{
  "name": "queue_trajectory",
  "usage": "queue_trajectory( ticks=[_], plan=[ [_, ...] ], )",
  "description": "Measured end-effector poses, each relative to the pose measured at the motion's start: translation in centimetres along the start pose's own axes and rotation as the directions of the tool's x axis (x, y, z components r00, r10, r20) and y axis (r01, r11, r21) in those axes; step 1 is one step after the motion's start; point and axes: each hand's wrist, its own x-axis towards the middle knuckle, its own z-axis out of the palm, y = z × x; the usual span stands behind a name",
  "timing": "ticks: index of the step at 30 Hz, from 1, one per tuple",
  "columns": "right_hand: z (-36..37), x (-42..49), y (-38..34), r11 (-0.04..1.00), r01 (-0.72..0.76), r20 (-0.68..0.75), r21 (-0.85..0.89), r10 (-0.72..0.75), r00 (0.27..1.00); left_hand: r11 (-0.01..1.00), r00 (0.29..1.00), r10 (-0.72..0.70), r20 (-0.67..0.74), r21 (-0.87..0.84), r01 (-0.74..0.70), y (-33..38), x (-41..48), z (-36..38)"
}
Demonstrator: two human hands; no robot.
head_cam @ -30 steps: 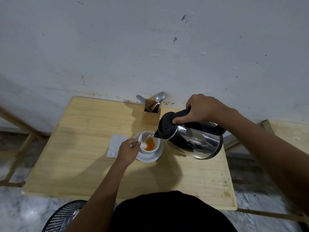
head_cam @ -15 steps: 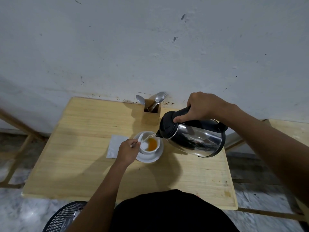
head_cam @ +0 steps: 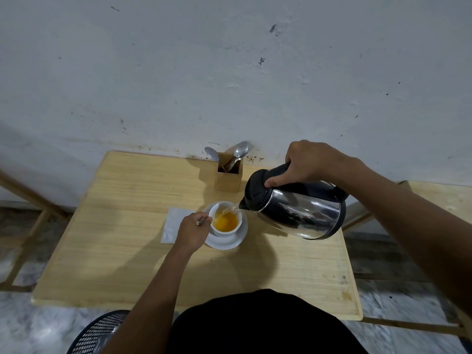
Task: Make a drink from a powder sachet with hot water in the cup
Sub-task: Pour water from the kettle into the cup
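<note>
A white cup (head_cam: 221, 232) stands on a white saucer (head_cam: 238, 240) in the middle of the wooden table (head_cam: 122, 251), holding orange liquid. My right hand (head_cam: 310, 162) grips the black handle of a steel kettle (head_cam: 298, 213), tilted left, and a thin stream of water runs from its spout into the cup. My left hand (head_cam: 192, 229) sits at the cup's left rim, pinching a spoon handle (head_cam: 201, 222); the spoon's bowl is hidden. A white sachet (head_cam: 172, 224) lies flat just left of the saucer, partly under my hand.
A wooden holder (head_cam: 228, 176) with spoons stands at the table's back edge by the white wall. A second wooden surface (head_cam: 444, 198) is at the right. A black mesh basket (head_cam: 99, 333) sits on the floor at lower left.
The liquid in the cup has risen and spread. The kettle stays tilted and pouring, shifted slightly. My left hand keeps its place at the cup.
</note>
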Motion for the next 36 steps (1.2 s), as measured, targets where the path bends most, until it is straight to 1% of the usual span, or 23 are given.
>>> queue_trajectory(
  ticks=[19, 36],
  plan=[
    [0.7, -0.9, 0.4, 1.000, -0.015, 0.008, 0.010, 0.015, 1.000, 1.000, 1.000, 0.001, -0.011, 0.023, -0.001, 0.4, -0.3, -0.1],
    [0.7, -1.1, 0.8, 1.000, -0.012, -0.008, 0.024, 0.012, 1.000, 1.000, 1.000, 0.003, -0.012, 0.011, -0.003, 0.3, -0.2, -0.1]
  ],
)
